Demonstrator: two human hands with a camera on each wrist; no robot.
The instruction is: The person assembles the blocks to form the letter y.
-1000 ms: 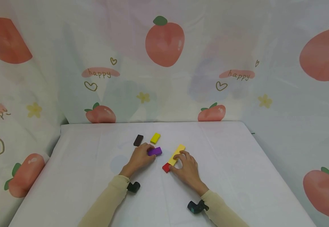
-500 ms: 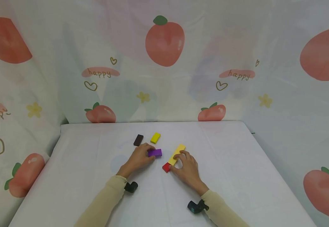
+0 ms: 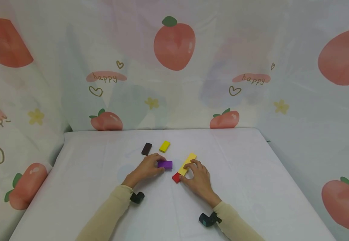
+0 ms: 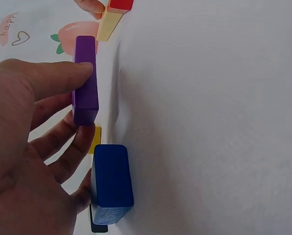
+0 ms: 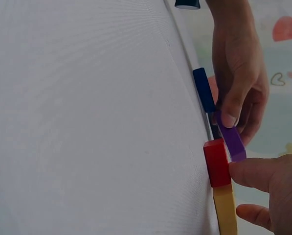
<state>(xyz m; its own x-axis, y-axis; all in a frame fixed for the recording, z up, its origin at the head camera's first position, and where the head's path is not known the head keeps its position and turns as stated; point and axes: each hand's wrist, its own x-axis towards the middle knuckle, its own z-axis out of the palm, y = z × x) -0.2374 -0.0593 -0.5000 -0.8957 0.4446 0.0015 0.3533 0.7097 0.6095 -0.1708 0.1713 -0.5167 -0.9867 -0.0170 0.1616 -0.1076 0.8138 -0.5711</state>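
My left hand (image 3: 146, 167) pinches a purple block (image 3: 166, 165) between thumb and fingers. In the left wrist view the thumb lies across one face of that purple block (image 4: 85, 103). A blue block (image 4: 111, 176) stands by the lower fingers there; the hand hides it in the head view. My right hand (image 3: 199, 179) has bent fingers, the thumb touching a red block (image 3: 176, 178) and the index finger at a long pale-yellow block (image 3: 191, 157). Red and pale yellow stand end to end in a slanting row. The right wrist view shows the thumb against the red block (image 5: 217, 164).
Beyond the left hand lie a dark brown block (image 3: 146, 149) and a bright yellow block (image 3: 164, 146). A white cloth covers the table (image 3: 246, 187). Behind it hangs a fruit-print curtain (image 3: 174, 93). Black wrist cameras (image 3: 208, 220) jut from both sleeves.
My left hand has drawn slightly nearer and leftward, and the purple block has turned from a slant to nearly level, a little lower in view. The right hand and its blocks have stayed still.
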